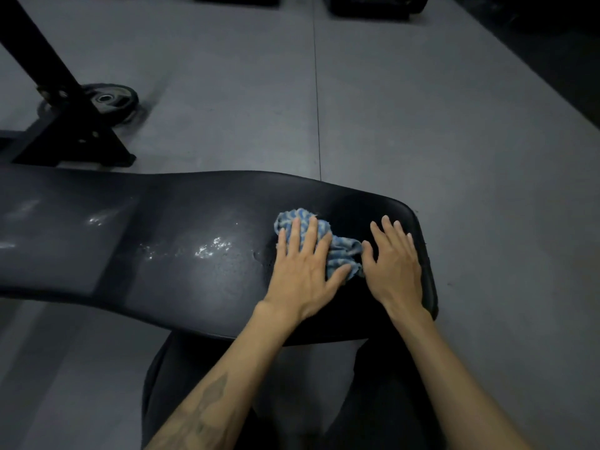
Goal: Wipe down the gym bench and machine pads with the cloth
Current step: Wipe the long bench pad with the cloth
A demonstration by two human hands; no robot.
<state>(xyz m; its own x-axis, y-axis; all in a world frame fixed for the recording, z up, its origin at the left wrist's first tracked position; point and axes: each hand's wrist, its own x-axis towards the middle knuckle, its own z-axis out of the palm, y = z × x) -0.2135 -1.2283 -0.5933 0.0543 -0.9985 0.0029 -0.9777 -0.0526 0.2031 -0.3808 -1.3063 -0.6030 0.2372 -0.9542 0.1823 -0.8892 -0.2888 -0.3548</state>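
A black padded gym bench runs from the left edge to the right of centre, with wet shiny streaks on its middle. A crumpled blue-and-white cloth lies on the bench's right end. My left hand presses flat on the cloth with straight fingers. My right hand rests flat on the pad just right of the cloth, its thumb touching the cloth's edge.
A black steel rack upright and foot stand at the far left behind the bench. A weight plate lies on the grey floor beside it. Dark equipment sits at the top edge. My legs in dark trousers are below the bench.
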